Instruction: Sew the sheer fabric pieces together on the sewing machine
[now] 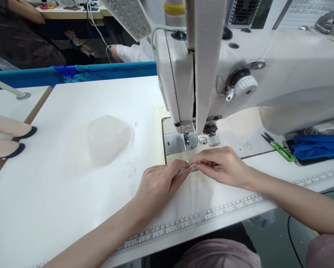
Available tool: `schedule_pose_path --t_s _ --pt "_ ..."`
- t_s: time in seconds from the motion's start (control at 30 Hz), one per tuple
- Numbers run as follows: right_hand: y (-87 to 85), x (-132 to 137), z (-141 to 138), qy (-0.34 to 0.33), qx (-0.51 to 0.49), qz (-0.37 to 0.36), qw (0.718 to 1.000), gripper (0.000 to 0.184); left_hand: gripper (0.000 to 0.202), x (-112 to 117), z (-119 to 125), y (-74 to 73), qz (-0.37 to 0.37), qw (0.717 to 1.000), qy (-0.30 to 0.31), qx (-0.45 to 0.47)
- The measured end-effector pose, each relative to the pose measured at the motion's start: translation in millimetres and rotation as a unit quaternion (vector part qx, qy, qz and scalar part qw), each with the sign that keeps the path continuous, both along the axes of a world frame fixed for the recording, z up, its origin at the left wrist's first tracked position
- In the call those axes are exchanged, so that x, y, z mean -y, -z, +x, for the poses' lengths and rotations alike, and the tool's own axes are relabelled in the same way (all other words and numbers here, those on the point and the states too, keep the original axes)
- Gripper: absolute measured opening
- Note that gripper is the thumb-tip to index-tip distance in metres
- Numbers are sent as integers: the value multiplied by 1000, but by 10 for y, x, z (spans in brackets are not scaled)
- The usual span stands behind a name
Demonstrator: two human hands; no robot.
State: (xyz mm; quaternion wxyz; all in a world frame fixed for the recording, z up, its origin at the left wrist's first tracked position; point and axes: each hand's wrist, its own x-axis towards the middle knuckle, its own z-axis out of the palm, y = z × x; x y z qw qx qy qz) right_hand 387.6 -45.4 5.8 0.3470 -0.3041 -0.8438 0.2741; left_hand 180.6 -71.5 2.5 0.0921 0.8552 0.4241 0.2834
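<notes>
- A narrow, sheer, whitish strip of what looks like thin fabric or film (pixel 186 170) is stretched between two hands, just in front of the machine's needle area; how far it runs beneath the fingers cannot be told.
- It should handle as very light and limp, perhaps slippery and easily creased or pulled askew; a close pinch on its edges, lightly taut, seems the right hold.
- The left hand (pixel 158 182) pinches it between thumb and forefinger; the right hand (pixel 225 165) has its fingertips closed on the other end, almost meeting the left.
- Just beyond lie the shiny metal needle plate (pixel 172 144) and the small metal presser foot (pixel 186 139), the nearest obstacles.
- The bulky white sewing machine (pixel 284 70) overhangs the far side, limiting room above.
- Right of the hands, green-handled thread snips (pixel 281 149) lie beside a crumpled blue cloth (pixel 320 146), well apart from the strip.
- A printed ruler scale (pixel 206 217) runs along the near edge of the white worktop (pixel 72 204), under both forearms.
</notes>
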Motion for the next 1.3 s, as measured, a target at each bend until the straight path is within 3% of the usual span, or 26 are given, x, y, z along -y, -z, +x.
schedule_pose_path --t_s 0.1,0.23,0.3,0.4,0.47,0.53,0.63,0.7,0.77,0.8,0.93,1.07,1.2,1.3 --pt "24 11 20 20 10 181 983 10 7 8 19 4 -10 999 -6 36" --pt "25 27 39 -20 55 431 900 7 18 -1 38 0 -18 998 6 54" --pt "9 33 42 -41 66 485 871 3 21 -5 34 6 9 998 27 47" --pt "-18 43 49 -48 74 512 854 3 14 4 18 11 45 997 45 49" --pt "-29 51 54 -48 67 500 862 4 14 17 9 -4 32 997 40 54" --pt "-26 51 52 -36 40 430 901 4 15 28 6 -26 -18 998 31 50" --pt "11 17 19 -17 -9 204 979 6 16 22 4 -31 -81 997 1 15" --pt "56 -27 -16 1 -8 70 998 9 19 0 2 -1 -58 998 -29 -21" --pt "102 -76 -49 41 28 11 999 11 13 -27 1 40 -15 997 -55 -52" --pt "121 -98 -61 65 52 1 997 12 7 -40 1 57 4 996 -62 -63" --pt "142 -156 -90 125 121 -18 985 15 30 -69 12 74 115 987 -66 -95" --pt "124 -174 -106 137 136 -25 981 15 18 -31 38 48 221 965 -20 -140" --pt "149 -185 -91 147 156 8 977 16 16 51 57 27 232 957 26 -175" --pt "177 -192 -59 150 181 93 968 21 23 87 62 15 204 959 22 -197"
